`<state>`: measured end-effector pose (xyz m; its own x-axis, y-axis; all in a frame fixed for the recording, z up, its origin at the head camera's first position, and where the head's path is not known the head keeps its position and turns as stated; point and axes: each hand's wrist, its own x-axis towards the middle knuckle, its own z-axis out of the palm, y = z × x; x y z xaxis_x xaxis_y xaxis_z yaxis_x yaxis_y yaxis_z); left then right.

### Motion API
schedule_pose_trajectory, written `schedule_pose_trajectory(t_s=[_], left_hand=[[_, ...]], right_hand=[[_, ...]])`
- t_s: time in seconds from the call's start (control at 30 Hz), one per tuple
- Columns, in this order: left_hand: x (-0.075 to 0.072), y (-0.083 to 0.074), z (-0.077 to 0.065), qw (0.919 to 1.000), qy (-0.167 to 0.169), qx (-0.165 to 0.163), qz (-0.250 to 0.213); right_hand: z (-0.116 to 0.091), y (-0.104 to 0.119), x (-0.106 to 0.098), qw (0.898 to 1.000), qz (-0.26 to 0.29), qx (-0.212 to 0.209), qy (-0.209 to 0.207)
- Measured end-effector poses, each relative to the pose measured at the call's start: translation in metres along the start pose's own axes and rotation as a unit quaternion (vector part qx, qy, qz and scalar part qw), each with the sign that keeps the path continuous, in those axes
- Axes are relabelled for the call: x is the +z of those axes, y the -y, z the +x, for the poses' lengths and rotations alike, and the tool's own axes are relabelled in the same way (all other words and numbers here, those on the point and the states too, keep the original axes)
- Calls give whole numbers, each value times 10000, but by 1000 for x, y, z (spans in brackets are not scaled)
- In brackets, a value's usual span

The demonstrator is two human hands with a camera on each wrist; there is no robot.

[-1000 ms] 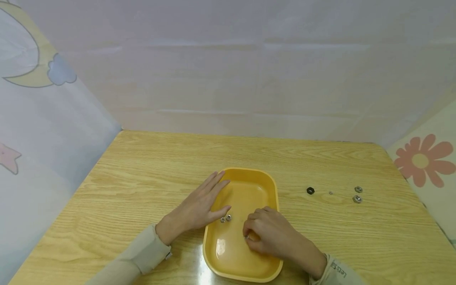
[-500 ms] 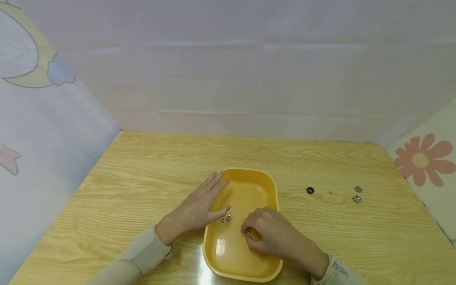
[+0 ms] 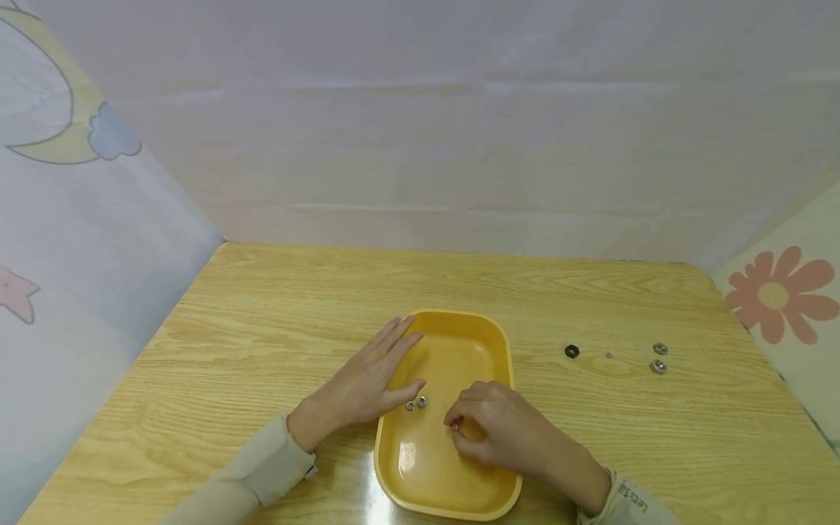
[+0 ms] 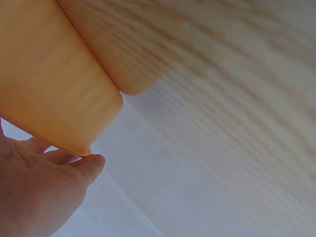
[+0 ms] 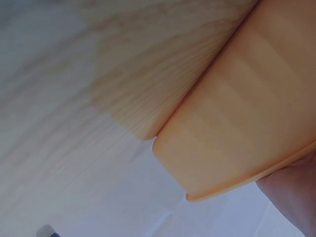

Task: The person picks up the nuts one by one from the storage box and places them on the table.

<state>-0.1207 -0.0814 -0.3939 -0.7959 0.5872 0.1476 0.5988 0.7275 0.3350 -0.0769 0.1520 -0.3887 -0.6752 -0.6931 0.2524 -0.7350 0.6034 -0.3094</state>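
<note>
A yellow tray (image 3: 453, 508) stands on the wooden table. My left hand (image 3: 364, 383) rests on its left rim with the fingers straight; the left wrist view shows those fingers touching the rim. Beside the left thumb, two small metal nuts (image 3: 421, 402) lie on the tray floor. Inside the tray on the right, my right hand (image 3: 502, 426) pinches a small metal nut (image 3: 456, 428) between thumb and curled index finger. Only part of that nut shows. In the right wrist view the right hand is mostly out of frame, behind the tray wall (image 5: 237, 123).
Right of the tray on the table (image 3: 295, 306) lie a black nut (image 3: 572, 351), a tiny metal piece (image 3: 609, 355) and two larger metal nuts (image 3: 658, 367). A pale wall covering (image 3: 420, 146) borders the table's back and sides.
The right hand's pinched nut has risen slightly and shows more clearly between the fingertips. My left hand and the tray have stayed in place.
</note>
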Motion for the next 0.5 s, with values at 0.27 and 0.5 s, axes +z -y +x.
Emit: schedule_pose_trajectory(t_s=[0.27, 0.5], left_hand=[[1, 0, 1, 9999, -67, 51, 71], [0, 0, 0, 9999, 78, -53, 66]], right_hand=[[-1, -1, -2, 9993, 156, -126, -303], [-4, -1, -8, 9990, 296, 26, -331]])
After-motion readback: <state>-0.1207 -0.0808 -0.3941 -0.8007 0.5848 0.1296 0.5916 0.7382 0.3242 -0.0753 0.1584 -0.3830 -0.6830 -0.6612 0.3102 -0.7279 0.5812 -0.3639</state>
